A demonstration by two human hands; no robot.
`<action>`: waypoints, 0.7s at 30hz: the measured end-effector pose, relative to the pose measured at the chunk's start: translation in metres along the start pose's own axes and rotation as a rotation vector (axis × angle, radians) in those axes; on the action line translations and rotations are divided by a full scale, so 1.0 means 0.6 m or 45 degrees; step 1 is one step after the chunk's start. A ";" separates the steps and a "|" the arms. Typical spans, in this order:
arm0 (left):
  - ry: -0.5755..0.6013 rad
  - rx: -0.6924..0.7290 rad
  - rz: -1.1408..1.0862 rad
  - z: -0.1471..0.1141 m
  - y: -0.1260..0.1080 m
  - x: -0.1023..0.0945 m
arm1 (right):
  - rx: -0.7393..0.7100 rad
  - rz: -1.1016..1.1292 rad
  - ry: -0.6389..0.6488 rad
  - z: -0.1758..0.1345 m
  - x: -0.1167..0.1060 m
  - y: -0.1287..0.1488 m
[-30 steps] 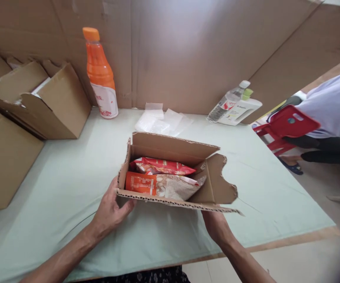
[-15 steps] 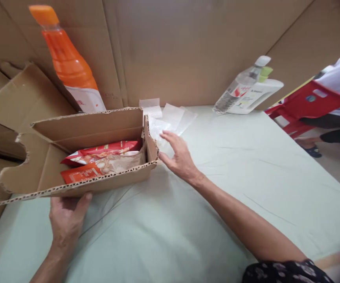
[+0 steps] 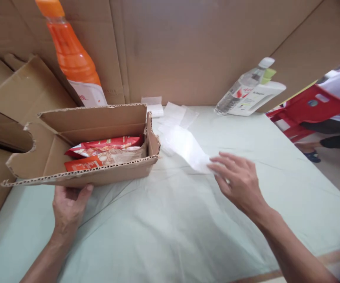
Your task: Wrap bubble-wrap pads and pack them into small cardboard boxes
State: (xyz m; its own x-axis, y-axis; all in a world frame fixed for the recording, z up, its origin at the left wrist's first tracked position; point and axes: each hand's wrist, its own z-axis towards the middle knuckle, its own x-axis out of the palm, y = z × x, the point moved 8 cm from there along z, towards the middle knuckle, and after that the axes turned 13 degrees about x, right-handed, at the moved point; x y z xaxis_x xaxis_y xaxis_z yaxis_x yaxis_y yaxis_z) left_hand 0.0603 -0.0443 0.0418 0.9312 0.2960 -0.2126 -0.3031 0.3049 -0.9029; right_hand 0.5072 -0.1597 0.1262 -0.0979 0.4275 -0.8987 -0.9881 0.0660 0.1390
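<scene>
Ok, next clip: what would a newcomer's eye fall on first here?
Probably the bright orange bottle at back left, behind an open box holding two packets. Next, the shiny plastic piece in the right hand, right of the box. The red chair at far right also stands out.

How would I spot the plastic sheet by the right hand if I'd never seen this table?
On the pale green tablecloth, find the open cardboard box in the left hand. Just right of it, a shiny, whitish plastic sheet slants toward the right hand. Unlike the plastic pieces lying behind it, this one reaches the fingertips.
</scene>
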 end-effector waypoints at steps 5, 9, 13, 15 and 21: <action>-0.035 -0.004 -0.003 0.004 -0.007 0.000 | -0.131 0.041 0.446 -0.129 -0.048 0.012; 0.018 -0.042 -0.003 -0.002 -0.012 -0.005 | 0.055 0.388 0.531 -0.075 -0.056 0.076; 0.123 -0.055 -0.019 -0.004 -0.014 -0.008 | 0.173 0.770 0.733 0.018 0.049 0.165; 0.162 -0.023 -0.046 0.003 -0.019 -0.001 | 0.187 0.891 0.806 0.054 0.114 0.202; 0.224 0.057 -0.122 0.060 -0.027 0.072 | 0.328 0.958 0.660 0.124 0.208 0.206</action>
State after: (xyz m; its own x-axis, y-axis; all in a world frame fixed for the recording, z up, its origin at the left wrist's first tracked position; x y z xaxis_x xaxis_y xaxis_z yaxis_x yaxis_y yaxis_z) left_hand 0.0979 -0.0037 0.0610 0.9760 0.1026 -0.1923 -0.2168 0.3653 -0.9053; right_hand 0.3819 -0.0308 0.0622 -0.7999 -0.0106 -0.6000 -0.5937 0.1592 0.7887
